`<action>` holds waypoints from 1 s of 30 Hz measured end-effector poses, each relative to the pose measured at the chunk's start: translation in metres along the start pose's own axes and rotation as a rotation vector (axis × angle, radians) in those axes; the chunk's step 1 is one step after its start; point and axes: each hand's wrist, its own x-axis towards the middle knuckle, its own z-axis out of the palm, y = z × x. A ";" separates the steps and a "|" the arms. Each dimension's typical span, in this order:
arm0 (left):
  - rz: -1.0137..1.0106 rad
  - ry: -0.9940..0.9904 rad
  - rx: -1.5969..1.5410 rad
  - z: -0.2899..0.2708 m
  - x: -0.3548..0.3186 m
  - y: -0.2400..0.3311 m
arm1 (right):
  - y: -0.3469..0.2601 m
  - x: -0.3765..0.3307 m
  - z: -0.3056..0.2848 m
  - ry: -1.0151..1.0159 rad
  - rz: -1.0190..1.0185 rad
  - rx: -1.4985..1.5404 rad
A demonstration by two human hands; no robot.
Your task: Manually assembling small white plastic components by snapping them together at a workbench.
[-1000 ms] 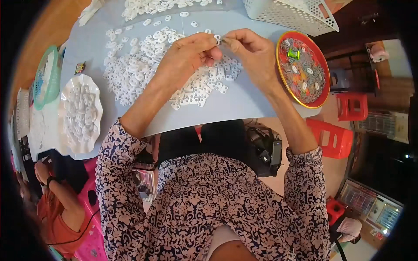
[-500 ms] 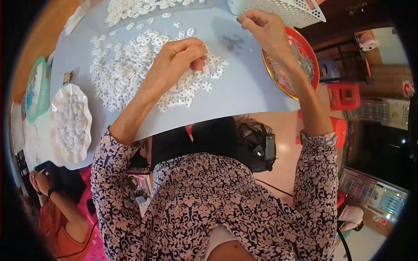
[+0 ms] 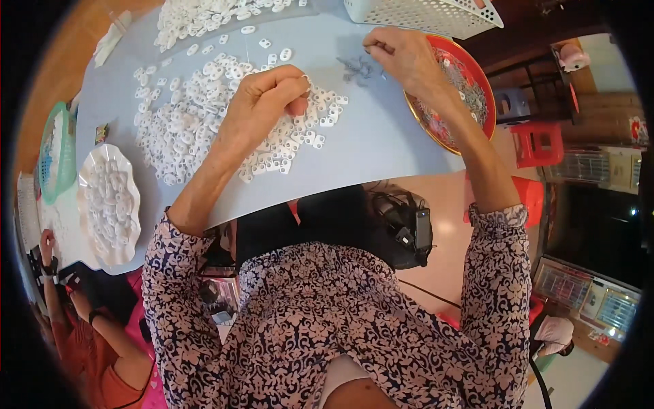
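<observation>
My left hand [image 3: 267, 102] is closed above a spread heap of small white oval plastic pieces with two holes [image 3: 197, 112]. A sliver of white shows at its fingertips, but what the fingers hold is mostly hidden. To the right, my right hand [image 3: 409, 61] is closed in a pinch just beside a small pile of thin grey metal parts [image 3: 357, 71]; whatever sits between its fingertips is too small to tell. Partly under my right wrist stands a red bowl with a gold rim [image 3: 488, 88], filled with more such metal parts.
A wavy-rimmed white dish [image 3: 135, 238] of white pieces stands at the table's left, near a green basket [image 3: 67, 170]. More white pieces [image 3: 197, 20] lie at the far side. A white perforated basket [image 3: 422, 17] is at the back right. A co-worker's hand [image 3: 48, 245] is at lower left.
My right hand has come down and closer to the pile of metal parts. My left hand stays closed over the white pieces. The co-worker's hands have moved apart.
</observation>
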 end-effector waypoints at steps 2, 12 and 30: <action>-0.006 -0.016 -0.005 0.000 0.000 0.000 | 0.001 0.000 -0.006 -0.036 0.089 -0.001; -0.010 -0.014 0.004 0.001 0.000 -0.001 | 0.006 0.004 0.002 -0.130 -0.080 -0.191; 0.040 0.031 -0.009 0.002 0.000 -0.001 | -0.003 0.029 0.009 -0.202 -0.181 -0.326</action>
